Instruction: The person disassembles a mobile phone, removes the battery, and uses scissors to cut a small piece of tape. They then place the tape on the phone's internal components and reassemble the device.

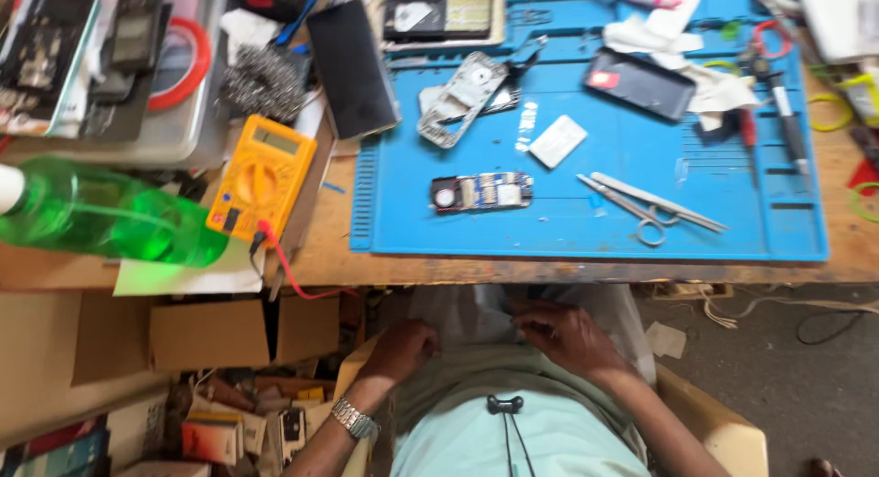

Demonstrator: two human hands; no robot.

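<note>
Mat: bright blue, ridged left edge. On it: silver tweezers; white card; black slab with a red patch. Left of mat: yellow meter with a red lead; farther left, translucent green bottle. Below mat: pale mint shirt; silver watch.

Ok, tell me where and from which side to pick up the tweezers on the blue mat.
Probably take the tweezers near the middle of the two flat arms, pinching across their width from above. They lie flat on the blue mat, running from upper left to lower right, with the scissors touching on the near side, so coming from the far side looks clearer.
</note>
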